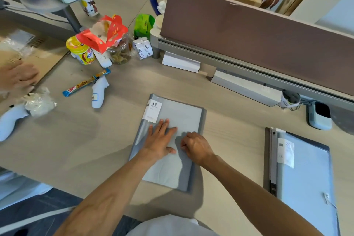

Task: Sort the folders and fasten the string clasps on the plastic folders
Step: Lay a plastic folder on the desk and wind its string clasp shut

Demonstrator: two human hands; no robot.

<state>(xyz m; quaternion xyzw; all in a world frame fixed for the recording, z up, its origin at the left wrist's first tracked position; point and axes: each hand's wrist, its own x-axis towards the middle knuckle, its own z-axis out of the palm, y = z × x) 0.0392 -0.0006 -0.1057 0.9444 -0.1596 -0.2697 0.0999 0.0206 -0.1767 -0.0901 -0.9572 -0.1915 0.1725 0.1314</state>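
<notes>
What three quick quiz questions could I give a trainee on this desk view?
1. True or false: the left hand lies flat on the grey folder.
2. Which number is printed on that folder's label?
3. Where does the second folder lie: A, on the grey one's right; B, under the red carton?

Key: 1 true; 2 twenty; 3 A.

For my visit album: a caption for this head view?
Left hand flat and right hand curled on a grey plastic folder on the pale wooden desk.
</notes>
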